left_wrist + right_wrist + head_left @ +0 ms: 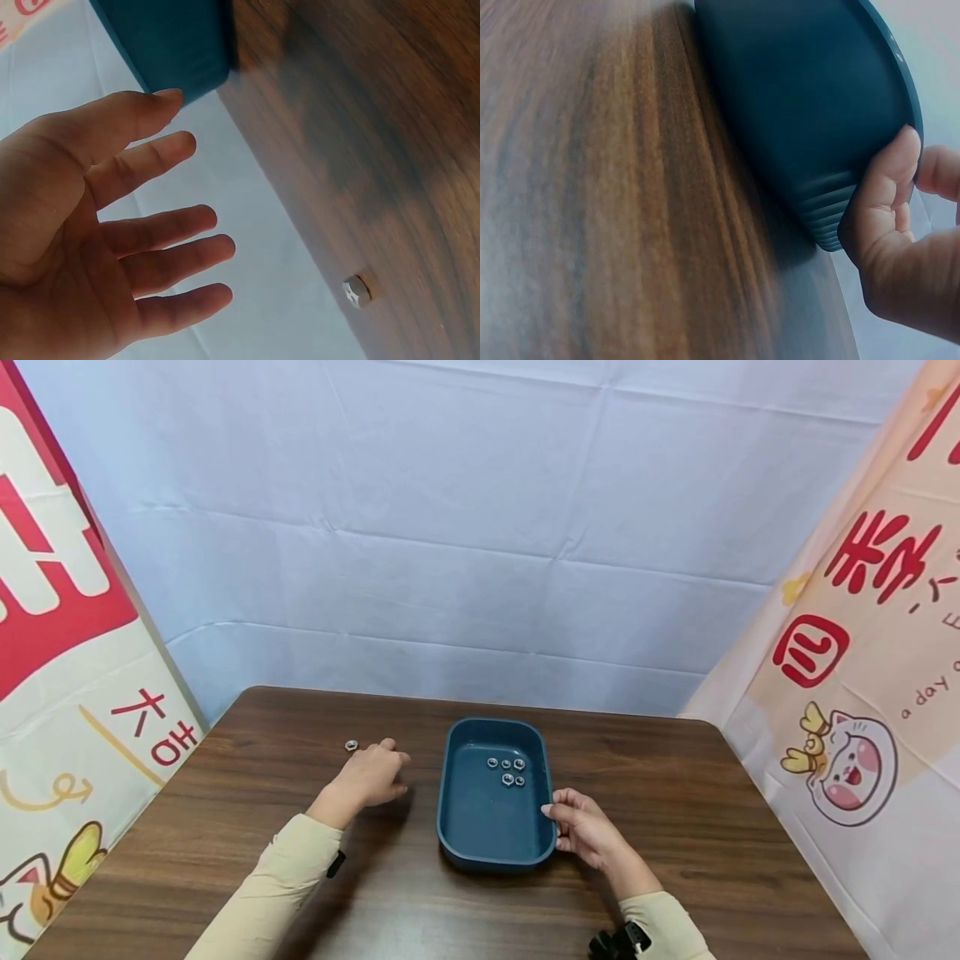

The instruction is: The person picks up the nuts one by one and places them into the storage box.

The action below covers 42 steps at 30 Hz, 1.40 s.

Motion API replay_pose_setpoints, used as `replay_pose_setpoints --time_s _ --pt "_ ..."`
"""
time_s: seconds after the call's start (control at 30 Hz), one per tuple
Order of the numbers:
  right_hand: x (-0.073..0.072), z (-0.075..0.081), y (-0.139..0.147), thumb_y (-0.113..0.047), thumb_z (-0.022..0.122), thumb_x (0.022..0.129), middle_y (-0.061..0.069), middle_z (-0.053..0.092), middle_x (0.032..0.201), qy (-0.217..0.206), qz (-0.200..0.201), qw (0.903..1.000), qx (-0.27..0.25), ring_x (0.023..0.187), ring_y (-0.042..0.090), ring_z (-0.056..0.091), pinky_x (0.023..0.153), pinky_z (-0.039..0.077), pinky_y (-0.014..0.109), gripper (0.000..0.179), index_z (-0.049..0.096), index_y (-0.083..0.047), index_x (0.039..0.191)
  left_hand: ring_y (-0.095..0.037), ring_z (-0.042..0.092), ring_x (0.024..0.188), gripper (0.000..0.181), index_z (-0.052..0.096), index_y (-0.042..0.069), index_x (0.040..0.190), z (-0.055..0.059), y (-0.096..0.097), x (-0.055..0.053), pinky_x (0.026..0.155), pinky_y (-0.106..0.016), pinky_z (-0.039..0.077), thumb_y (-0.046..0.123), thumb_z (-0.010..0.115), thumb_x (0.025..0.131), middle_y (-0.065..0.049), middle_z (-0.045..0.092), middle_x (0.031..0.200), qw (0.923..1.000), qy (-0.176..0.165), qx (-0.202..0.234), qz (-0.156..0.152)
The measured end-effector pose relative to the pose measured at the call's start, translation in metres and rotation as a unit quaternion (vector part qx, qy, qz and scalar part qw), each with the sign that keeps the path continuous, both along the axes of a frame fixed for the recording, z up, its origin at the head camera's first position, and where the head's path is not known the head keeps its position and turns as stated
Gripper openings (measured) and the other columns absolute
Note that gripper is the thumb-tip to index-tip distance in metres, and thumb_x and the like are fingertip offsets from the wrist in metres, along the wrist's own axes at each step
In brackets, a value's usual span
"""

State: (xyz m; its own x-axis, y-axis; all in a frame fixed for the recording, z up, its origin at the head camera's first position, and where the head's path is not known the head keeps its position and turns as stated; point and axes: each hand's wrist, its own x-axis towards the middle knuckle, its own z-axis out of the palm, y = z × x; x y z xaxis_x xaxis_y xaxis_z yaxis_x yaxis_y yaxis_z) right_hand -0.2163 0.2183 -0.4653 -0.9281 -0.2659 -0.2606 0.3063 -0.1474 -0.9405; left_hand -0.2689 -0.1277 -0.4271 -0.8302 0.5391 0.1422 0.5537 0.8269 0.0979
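A dark teal rectangular tray point(480, 831) stands on the table with several small metal nuts point(507, 780) lying on its floor. My right hand point(588, 831) pinches the tray's right wall, thumb over the rim point(911, 97) in the right wrist view. To the left of the tray, my left hand point(371, 775) hovers over the tabletop with its fingers spread and nothing held. In the left wrist view, the palm and loosely bent fingers point(172, 225) show bare. One loose nut point(351, 746) lies on the table just beyond the left hand; the left wrist view also shows this nut point(356, 292).
The brown wooden table point(660, 793) has its far edge close behind the tray. A pale cloth backdrop point(450, 527) hangs behind it, and printed cloths point(847, 760) flank both sides. A dark wrist strap point(622, 941) sits on the right sleeve.
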Motion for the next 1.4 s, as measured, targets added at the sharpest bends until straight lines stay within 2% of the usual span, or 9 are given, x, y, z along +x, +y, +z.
replay_pose_setpoints --time_s 0.03,0.07,0.27,0.53,0.77,0.97,1.13,1.23,1.4 --pt "0.0 0.0 0.0 -0.005 0.057 0.089 0.004 0.048 0.067 0.0 0.0 1.0 0.001 0.054 0.012 0.048 0.046 0.044 0.022 0.018 0.04 -0.004 0.097 -0.029 0.058 0.073 0.038 0.066 0.003 0.109 -0.001 -0.001 0.0 0.055 -0.041 0.048 0.02 0.076 0.077 -0.015 0.054 0.092 1.0 0.001 0.0 0.004" --pt "0.0 0.0 0.0 -0.005 0.057 0.089 0.004 0.048 0.067 -0.001 0.0 1.0 0.001 0.054 0.012 0.048 0.046 0.044 0.022 0.018 0.041 -0.004 0.097 -0.03 0.058 0.074 0.037 0.067 0.002 0.109 0.005 0.0 0.002 0.057 -0.042 0.049 0.017 0.076 0.076 -0.015 0.054 0.092 0.9998 -0.009 -0.002 0.016" --pt "0.001 0.0 0.001 -0.005 0.056 0.09 0.004 0.047 0.067 0.003 -0.001 1.0 -0.002 0.054 0.012 0.047 0.046 0.044 0.022 0.016 0.041 -0.005 0.095 -0.03 0.059 0.078 0.037 0.068 0.007 0.108 0.003 -0.006 -0.001 0.064 -0.042 0.05 0.022 0.077 0.076 -0.014 0.055 0.094 0.9987 -0.007 -0.023 0.044" --pt "0.0 0.0 0.003 -0.004 0.055 0.09 0.003 0.047 0.066 0.005 -0.001 1.0 -0.001 0.054 0.012 0.047 0.046 0.043 0.021 0.014 0.042 -0.008 0.093 -0.037 0.056 0.09 0.039 0.067 0.005 0.111 0.001 -0.02 -0.005 0.066 -0.047 0.05 0.023 0.076 0.077 -0.016 0.056 0.103 0.9963 -0.037 -0.017 0.076" --pt "-0.001 0.0 0.003 -0.003 0.055 0.089 0.002 0.048 0.067 0.005 0.003 1.0 -0.007 0.053 0.011 0.048 0.046 0.042 0.021 0.015 0.041 -0.008 0.092 -0.031 0.057 0.096 0.042 0.063 -0.001 0.116 -0.007 -0.034 -0.014 0.075 -0.042 0.049 0.019 0.074 0.081 -0.018 0.055 0.112 0.9926 -0.075 0.022 0.093" --pt "0.0 0.0 0.002 -0.003 0.055 0.089 0.002 0.048 0.066 0.002 0.002 1.0 -0.008 0.053 0.01 0.048 0.046 0.042 0.021 0.016 0.04 -0.007 0.092 -0.032 0.057 0.089 0.044 0.06 -0.002 0.117 -0.013 -0.045 -0.023 0.071 -0.043 0.049 0.011 0.075 0.078 -0.022 0.052 0.112 0.9861 -0.086 0.097 0.104" --pt "0.0 -0.001 0.003 -0.003 0.054 0.089 0.002 0.048 0.065 0.001 0.005 0.9999 -0.011 0.053 0.01 0.048 0.046 0.042 0.021 0.015 0.04 -0.007 0.092 -0.036 0.054 0.095 0.052 0.06 -0.002 0.118 -0.021 -0.051 -0.032 0.074 -0.046 0.048 0.002 0.079 0.07 -0.025 0.052 0.115 0.9742 -0.088 0.176 0.111" --pt "0.0 -0.001 0.003 -0.003 0.054 0.089 0.002 0.048 0.065 0.001 0.007 0.9999 -0.011 0.053 0.01 0.048 0.046 0.042 0.021 0.015 0.04 -0.007 0.092 -0.038 0.053 0.098 0.059 0.057 -0.001 0.122 -0.024 -0.054 -0.036 0.076 -0.048 0.047 0.002 0.081 0.068 -0.026 0.049 0.121 0.9609 -0.1 0.225 0.127" --pt "-0.001 -0.002 0.003 -0.002 0.054 0.09 0.002 0.048 0.066 0.001 0.011 0.9998 -0.014 0.053 0.01 0.049 0.047 0.043 0.021 0.015 0.04 -0.007 0.092 -0.042 0.047 0.107 0.064 0.053 0.001 0.129 -0.028 -0.061 -0.042 0.082 -0.052 0.044 0.007 0.08 0.071 -0.028 0.04 0.13 0.9372 -0.126 0.284 0.158"
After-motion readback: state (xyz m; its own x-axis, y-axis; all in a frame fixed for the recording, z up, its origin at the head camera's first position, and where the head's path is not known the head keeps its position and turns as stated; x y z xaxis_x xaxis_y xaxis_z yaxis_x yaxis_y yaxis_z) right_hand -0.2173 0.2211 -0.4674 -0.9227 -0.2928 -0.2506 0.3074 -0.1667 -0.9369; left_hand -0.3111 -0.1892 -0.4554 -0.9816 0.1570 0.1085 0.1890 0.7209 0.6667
